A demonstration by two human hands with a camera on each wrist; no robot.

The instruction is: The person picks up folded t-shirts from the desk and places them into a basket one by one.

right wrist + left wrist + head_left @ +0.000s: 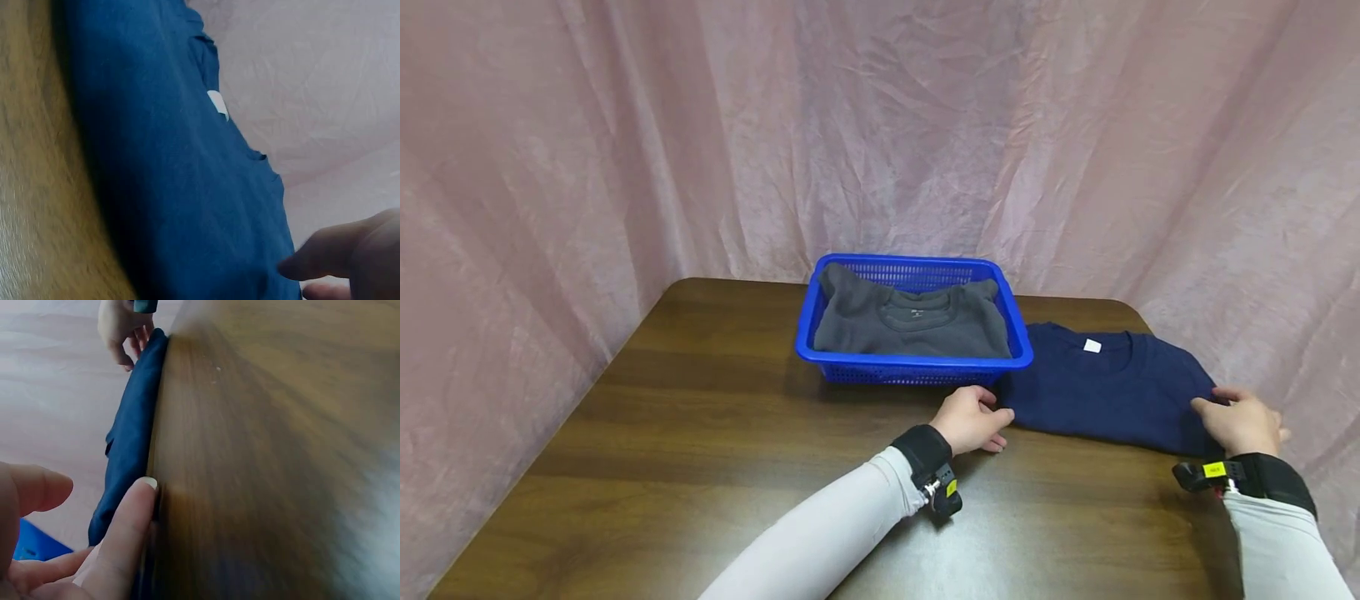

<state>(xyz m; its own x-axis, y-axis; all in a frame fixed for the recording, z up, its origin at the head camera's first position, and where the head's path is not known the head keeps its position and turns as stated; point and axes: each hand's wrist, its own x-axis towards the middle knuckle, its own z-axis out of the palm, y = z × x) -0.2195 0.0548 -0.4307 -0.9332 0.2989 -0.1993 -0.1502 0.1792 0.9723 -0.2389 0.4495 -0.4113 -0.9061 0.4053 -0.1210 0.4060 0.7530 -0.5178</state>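
A folded navy T-shirt (1105,392) with a white neck tag (1092,345) lies on the table, right of a blue basket (917,362). My left hand (970,421) is at the shirt's near left corner, thumb and fingers spread apart; in the left wrist view one straight finger (128,531) lies along the shirt's edge. At the right edge is my right hand (1246,421), its thumb against or just over the cloth in the right wrist view. Its other fingers are partly hidden. Neither hand visibly grips the cloth.
Inside the basket lies a folded dark grey shirt (850,321), collar facing up. The basket's right side stands against or over the navy shirt's left end. Brown wooden table (685,433) extends to the left and front. A pink curtain (737,125) hangs behind.
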